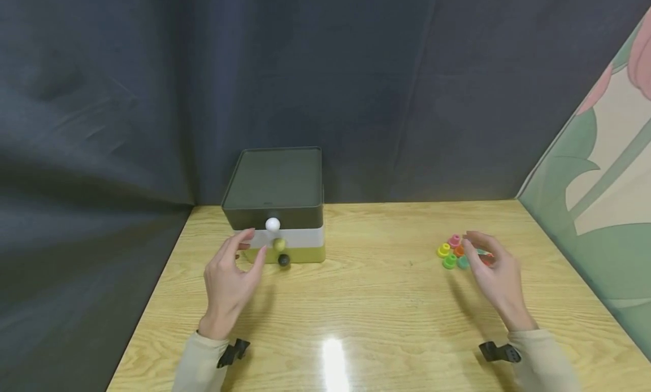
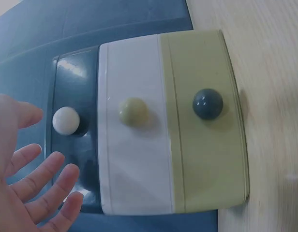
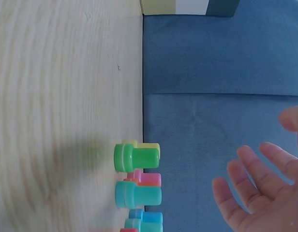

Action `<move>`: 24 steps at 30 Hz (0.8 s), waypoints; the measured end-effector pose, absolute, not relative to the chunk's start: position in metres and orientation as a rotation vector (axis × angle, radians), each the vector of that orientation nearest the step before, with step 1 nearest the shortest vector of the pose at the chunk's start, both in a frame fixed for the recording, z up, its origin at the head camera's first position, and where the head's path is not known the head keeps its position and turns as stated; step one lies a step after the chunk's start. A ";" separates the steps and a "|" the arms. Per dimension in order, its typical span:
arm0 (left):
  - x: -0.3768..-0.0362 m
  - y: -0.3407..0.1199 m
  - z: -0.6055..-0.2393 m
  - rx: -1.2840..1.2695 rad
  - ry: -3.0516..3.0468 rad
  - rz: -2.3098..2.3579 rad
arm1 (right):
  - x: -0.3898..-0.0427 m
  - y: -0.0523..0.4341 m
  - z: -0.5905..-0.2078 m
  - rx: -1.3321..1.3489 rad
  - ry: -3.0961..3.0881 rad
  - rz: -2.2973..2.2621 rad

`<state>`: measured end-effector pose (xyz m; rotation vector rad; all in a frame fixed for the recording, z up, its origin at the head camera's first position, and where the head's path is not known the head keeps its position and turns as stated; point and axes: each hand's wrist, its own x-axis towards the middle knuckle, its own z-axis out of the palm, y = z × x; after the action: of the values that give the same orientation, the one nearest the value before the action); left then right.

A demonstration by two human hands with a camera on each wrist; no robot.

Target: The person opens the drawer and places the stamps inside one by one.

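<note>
A small three-tier drawer box stands at the back left of the table, with a dark top drawer, a white middle drawer and an olive bottom drawer. Each front has a round knob: white, olive and black. My left hand hovers before it, thumb and fingers spread near the white knob, holding nothing. On the right lie several small colourful stepped plastic pieces, including a green one and a teal one. Above them hangs my right hand, fingers apart and holding nothing, hiding some pieces.
A light wood-grain table carries everything. Dark blue cloth hangs behind it and along the left side. At the right edge rises a panel with a floral pattern. Each wrist wears a black strap mount.
</note>
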<state>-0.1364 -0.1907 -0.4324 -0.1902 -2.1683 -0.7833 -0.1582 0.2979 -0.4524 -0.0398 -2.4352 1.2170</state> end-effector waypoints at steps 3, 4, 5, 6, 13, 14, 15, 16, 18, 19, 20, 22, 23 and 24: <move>-0.142 -0.187 -0.435 -0.193 -2.181 -0.796 | -0.157 0.295 -0.453 -0.054 -2.438 1.201; -0.143 -0.185 -0.435 -0.191 -2.185 -0.803 | -0.158 0.294 -0.454 -0.055 -2.435 1.197; -0.145 -0.184 -0.436 -0.188 -2.189 -0.806 | -0.158 0.293 -0.454 -0.055 -2.430 1.200; -0.146 -0.183 -0.436 -0.185 -2.194 -0.809 | -0.158 0.292 -0.455 -0.050 -2.424 1.204; -0.157 -0.175 -0.437 -0.139 -2.197 -0.836 | -0.160 0.290 -0.461 0.022 -2.409 1.217; -0.158 -0.175 -0.437 -0.135 -2.195 -0.838 | -0.160 0.290 -0.462 0.029 -2.411 1.212; -0.159 -0.174 -0.437 -0.132 -2.191 -0.840 | -0.160 0.289 -0.462 0.037 -2.408 1.213; -0.161 -0.173 -0.436 -0.129 -2.189 -0.840 | -0.160 0.289 -0.462 0.043 -2.407 1.212; -0.163 -0.172 -0.436 -0.131 -2.179 -0.840 | -0.160 0.288 -0.463 0.059 -2.403 1.208; -0.164 -0.171 -0.436 -0.131 -2.175 -0.840 | -0.160 0.288 -0.464 0.067 -2.400 1.213; -0.165 -0.171 -0.436 -0.132 -2.170 -0.838 | -0.160 0.288 -0.464 0.071 -2.401 1.211; -0.167 -0.169 -0.435 -0.131 -2.161 -0.837 | -0.161 0.287 -0.466 0.076 -2.403 1.213; -0.168 -0.169 -0.435 -0.131 -2.157 -0.836 | -0.161 0.287 -0.466 0.077 -2.405 1.214; -0.169 -0.168 -0.435 -0.129 -2.154 -0.833 | -0.161 0.287 -0.466 0.077 -2.408 1.212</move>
<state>-0.1686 -0.1683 -0.4350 -0.1293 -2.1537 -0.8332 -0.1605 0.2870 -0.4665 0.0766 -2.4082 1.2122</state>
